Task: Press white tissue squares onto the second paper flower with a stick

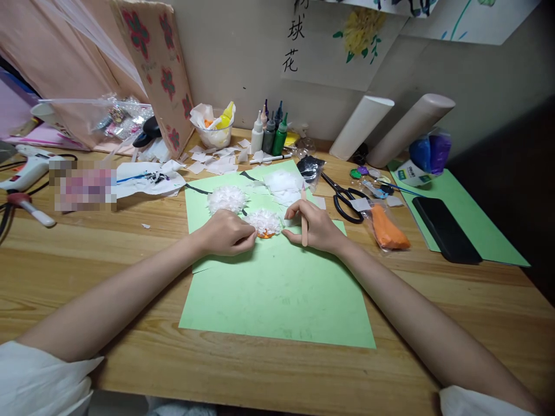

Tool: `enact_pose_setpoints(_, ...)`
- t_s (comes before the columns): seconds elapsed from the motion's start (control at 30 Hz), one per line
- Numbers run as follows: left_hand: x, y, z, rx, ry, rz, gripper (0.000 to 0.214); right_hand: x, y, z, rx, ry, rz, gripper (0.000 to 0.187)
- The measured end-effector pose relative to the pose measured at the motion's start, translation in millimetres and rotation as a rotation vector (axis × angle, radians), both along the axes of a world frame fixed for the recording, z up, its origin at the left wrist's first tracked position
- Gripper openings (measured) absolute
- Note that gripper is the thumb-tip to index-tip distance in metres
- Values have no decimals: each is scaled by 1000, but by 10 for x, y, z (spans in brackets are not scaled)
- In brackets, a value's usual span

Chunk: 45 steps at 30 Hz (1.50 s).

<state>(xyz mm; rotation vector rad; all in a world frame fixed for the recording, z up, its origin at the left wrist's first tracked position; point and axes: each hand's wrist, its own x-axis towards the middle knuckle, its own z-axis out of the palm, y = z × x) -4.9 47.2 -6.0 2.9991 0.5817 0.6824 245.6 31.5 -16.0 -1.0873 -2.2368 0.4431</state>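
Note:
A light green paper sheet [277, 294] lies on the wooden table in front of me. On its upper part sit two fluffy white tissue flowers: one [226, 198] further back, and one [263, 221] with an orange base between my hands. My left hand [228, 233] is curled, its fingertips pinched against the left edge of the nearer flower. My right hand [314, 226] grips a small wooden stick [304, 222] upright beside the flower's right edge. A pile of white tissue squares [283, 184] lies just behind.
Black scissors [346, 200], a bag of orange clay [387, 229] and a black slab [446, 229] on another green sheet lie to the right. Paint bottles [269, 134], a cup of scraps [215, 128] and two white rolls stand at the back. A glue gun [26, 173] lies far left.

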Motion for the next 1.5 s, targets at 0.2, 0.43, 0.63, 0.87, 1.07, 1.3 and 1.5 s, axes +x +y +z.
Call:
enact_pose_setpoints(0.2, 20, 3, 1, -26, -157, 67, 36, 9, 9, -39, 0, 15, -72, 24)
enact_pose_setpoints(0.43, 27, 11, 0, -68, -139, 93, 35, -9, 0, -25, 38, 70, -89, 19)
enact_pose_setpoints(0.63, 34, 11, 1, -63, -102, 95, 36, -29, 31, -7, -4, -10, -135, 15)
enact_pose_setpoints(0.87, 37, 10, 10, -52, -123, 97, 37, -26, 10, 8, 81, 50, -159, 17)
enact_pose_setpoints(1.07, 38, 8, 13, -54, -127, 97, 37, -17, 11, -5, 58, 98, -175, 15)
enact_pose_setpoints(1.3, 42, 10, 23, -62, -112, 111, 37, -24, 22, -10, 47, 83, -212, 17)
enact_pose_setpoints(1.5, 42, 14, 13, -54, -114, 113, 36, -21, 25, -15, 44, 93, -212, 14)
